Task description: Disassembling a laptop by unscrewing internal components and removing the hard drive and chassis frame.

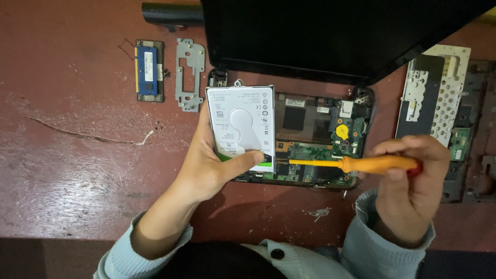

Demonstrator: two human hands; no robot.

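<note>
My left hand (206, 170) clamps the stiff, fragile hard drive (241, 126) by its edges above the opened laptop (320, 150), while my right hand (413, 175) grips an orange screwdriver (361, 164) beside it.

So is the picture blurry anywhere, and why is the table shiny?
Head view: mostly sharp; the hard drive in the left hand looks crisp, soft light glares pale on the red table, and the laptop lid is almost featureless black.
</note>
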